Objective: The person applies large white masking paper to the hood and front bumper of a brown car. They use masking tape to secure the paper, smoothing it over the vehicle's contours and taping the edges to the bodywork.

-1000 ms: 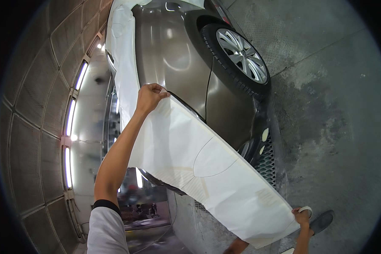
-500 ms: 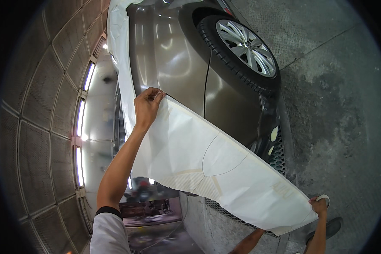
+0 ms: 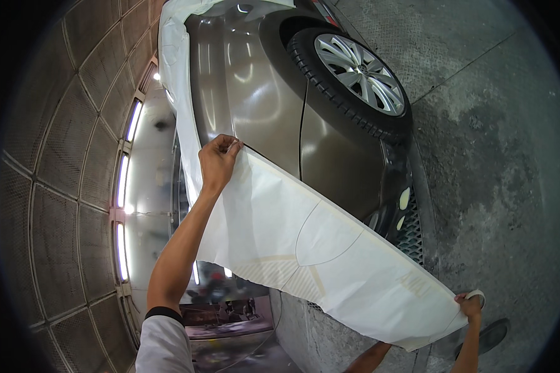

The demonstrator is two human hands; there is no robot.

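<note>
A wide sheet of white masking paper [image 3: 280, 224] is stretched diagonally across the front of a brown car [image 3: 336, 161], covering part of it. My left hand [image 3: 219, 160] is closed in a pinch on the paper's upper left corner, against the painted panel. At the far right end of the paper, my right hand [image 3: 469, 304] is closed round a roll of tape [image 3: 477, 294], close to the corner. A tape strip seems to run along the paper's upper edge. Curved lines and pale, hatched tape-like marks show on the sheet.
White covering [image 3: 174, 81] lies along the car's left side. The front wheel [image 3: 362, 73] shows at upper right above the grey floor [image 3: 485, 168]. A bare limb [image 3: 368, 358] shows below the paper, owner unclear, with a dark shoe [image 3: 493, 336] near my right forearm. Wall lights [image 3: 122, 248] stand left.
The view has shifted slightly. My left hand sits a little lower in the picture and still pinches the paper. My right hand stays almost in place with the roll.
</note>
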